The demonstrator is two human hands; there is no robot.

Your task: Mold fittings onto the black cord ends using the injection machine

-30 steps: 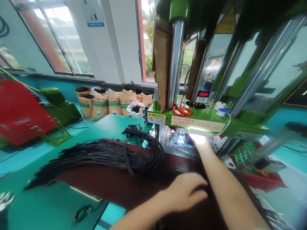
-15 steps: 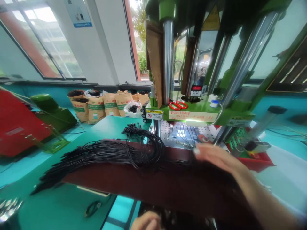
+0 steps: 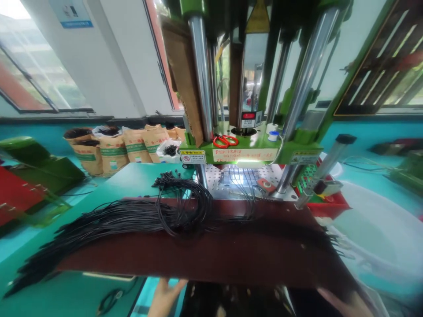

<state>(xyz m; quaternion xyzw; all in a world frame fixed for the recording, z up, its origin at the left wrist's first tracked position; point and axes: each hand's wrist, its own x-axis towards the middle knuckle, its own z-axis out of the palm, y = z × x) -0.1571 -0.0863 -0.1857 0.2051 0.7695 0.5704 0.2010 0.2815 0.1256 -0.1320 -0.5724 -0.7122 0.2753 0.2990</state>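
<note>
My left hand [image 3: 165, 297] is at the front edge of the dark brown board [image 3: 211, 259], thumb and fingers apart, with nothing seen in it. At the lower right, my right hand [image 3: 343, 304] is blurred beside the same edge, a finger stretched out and no object visible in it. A thick bundle of black cables [image 3: 122, 215] lies across the board's left part and hangs past its left end. More black cables [image 3: 291, 231] spread over the right side. Several thin cables run from the board into the metal mould plate [image 3: 213, 178] of the green press.
The green press [image 3: 297, 152] stands behind the board, with red-handled scissors [image 3: 225, 141] and a white-and-blue spool [image 3: 273, 135] on its plate. A red bin [image 3: 333, 209] is at its right. Paper sacks [image 3: 114, 154] line the wall. A cable coil [image 3: 110, 301] lies lower left.
The view has swung to the right. My right hand has drawn back from the cables near the press to the board's front edge. My left hand has risen to that edge, fingers spreading.
</note>
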